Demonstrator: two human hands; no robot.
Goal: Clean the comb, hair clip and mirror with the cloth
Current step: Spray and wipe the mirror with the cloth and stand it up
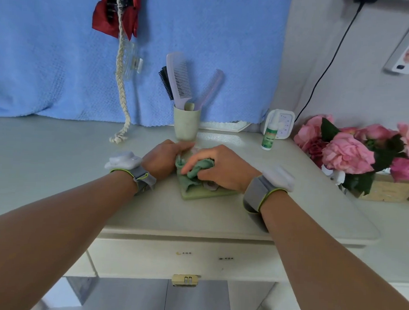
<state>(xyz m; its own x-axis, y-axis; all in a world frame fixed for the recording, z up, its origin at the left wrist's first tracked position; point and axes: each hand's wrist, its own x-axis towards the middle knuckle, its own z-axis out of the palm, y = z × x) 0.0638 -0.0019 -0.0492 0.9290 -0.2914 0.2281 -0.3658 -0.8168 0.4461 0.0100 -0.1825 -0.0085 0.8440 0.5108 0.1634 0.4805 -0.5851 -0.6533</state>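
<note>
Head view shows the right hand bunched around a crumpled soft green cloth, pressing it onto a flat pale-green square mirror lying on the cream dresser top. The left hand rests curled at the mirror's far-left edge, seemingly steadying it. Stiff, probably fragile and slippery, the mirror is best held by its rim. Lilac plastic combs stand in a beige cup just behind; a clear hair clip hangs on the blue towel.

Two combs, one brush, one cup, one cloth, two hands.
</note>
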